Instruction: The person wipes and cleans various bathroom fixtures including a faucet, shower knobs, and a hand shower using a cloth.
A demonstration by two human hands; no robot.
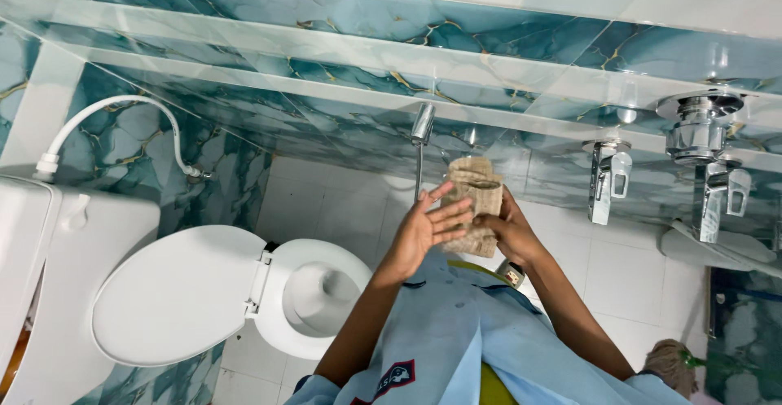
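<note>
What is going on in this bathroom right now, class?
A person in a light blue shirt holds a folded beige cloth between both hands. The left hand lies flat and open against the cloth's side; the right hand has a grip on its other side. Nearby are a white toilet with its lid raised, a hand sprayer and chrome wall taps.

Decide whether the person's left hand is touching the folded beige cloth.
Touching. The head view shows the left hand with its fingers laid flat against the folded beige cloth, while the right hand grips its other edge.
</note>
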